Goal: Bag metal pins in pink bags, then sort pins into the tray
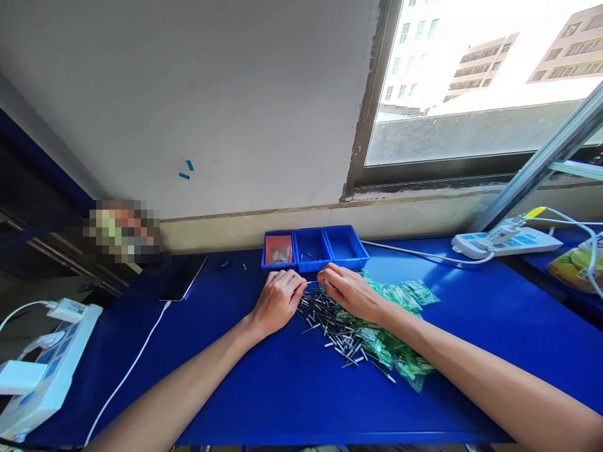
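Observation:
My left hand (279, 300) is closed in a pinch, with a thin silver blind rivet (311, 282) sticking out from its thumb and fingertips. Close to the rivet's other end is my right hand (347, 290), its fingers curled downward. Whatever those fingers hold, if anything, is hidden. Beneath and between the hands lies a heap of loose blind rivets (346, 342) with dark pins and silver heads. Under my right forearm, small green-tinted clear bags (409, 361) of rivets spread to the right.
Behind the hands stands a blue three-compartment tray (357, 260); a red-backed packet (278, 250) lies in its left compartment. A phone (183, 279) with a white cable is left. White power strips (511, 243) sit on both sides of the blue table (264, 402).

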`<state>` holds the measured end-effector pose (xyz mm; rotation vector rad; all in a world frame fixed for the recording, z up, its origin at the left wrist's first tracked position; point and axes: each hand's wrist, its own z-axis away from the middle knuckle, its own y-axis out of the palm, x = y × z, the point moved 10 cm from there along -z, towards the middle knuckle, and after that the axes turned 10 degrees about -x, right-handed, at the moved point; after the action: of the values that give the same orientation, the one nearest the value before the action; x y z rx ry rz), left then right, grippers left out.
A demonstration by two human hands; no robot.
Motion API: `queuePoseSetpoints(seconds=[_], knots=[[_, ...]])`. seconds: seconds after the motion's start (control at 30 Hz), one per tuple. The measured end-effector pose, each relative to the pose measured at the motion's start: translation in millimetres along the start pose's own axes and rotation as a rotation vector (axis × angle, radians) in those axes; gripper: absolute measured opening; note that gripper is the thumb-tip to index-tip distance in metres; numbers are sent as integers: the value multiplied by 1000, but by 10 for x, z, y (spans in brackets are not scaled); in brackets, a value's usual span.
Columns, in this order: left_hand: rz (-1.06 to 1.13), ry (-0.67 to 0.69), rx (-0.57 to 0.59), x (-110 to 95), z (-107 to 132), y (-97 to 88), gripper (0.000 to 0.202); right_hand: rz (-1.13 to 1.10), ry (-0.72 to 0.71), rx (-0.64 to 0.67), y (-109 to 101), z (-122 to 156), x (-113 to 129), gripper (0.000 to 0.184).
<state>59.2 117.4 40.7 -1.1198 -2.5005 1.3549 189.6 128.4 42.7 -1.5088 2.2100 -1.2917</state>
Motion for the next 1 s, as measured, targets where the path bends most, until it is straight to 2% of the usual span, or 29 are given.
queuePoseSetpoints(seconds=[0.3, 0.7, 1.0], knots=[[-6, -13, -3, 11, -8, 1, 24, -21, -76, 46, 56, 17, 41, 32], [-10, -16, -10, 27, 1, -3, 21, -17, -116, 53, 63, 10, 97, 30], [32, -28, -43, 24, -17, -54, 22, -15, -148, 58, 62, 0, 140, 38]])
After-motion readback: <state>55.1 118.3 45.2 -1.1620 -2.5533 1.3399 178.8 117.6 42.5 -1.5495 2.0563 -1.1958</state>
